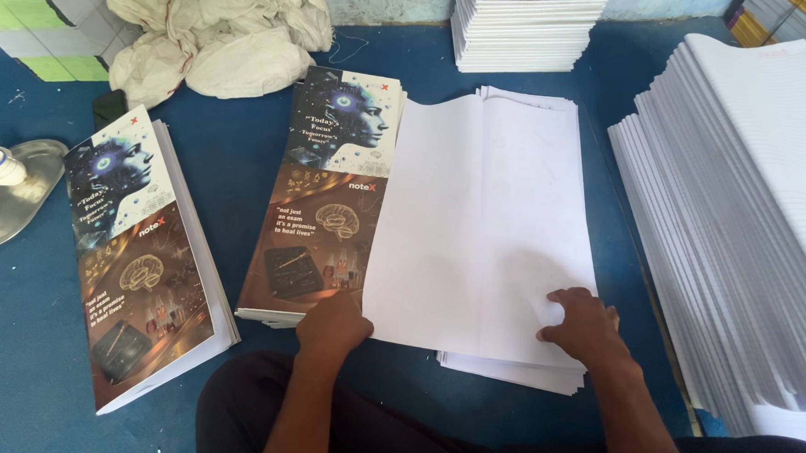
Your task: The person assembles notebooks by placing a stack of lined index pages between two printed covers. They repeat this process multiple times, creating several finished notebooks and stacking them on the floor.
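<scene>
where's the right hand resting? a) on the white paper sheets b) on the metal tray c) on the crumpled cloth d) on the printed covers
a: the right hand lies flat on the near corner of the white paper sheets, apart from the printed covers.

A single view is given, taken from a camera worn on the person's head and tilted steeply down and forward over a blue table (10, 362). The left hand (331, 328) and right hand (582, 326) are seen close at the lower edge, forearms entering from below. The far wall is only glimpsed, probably near.
</scene>
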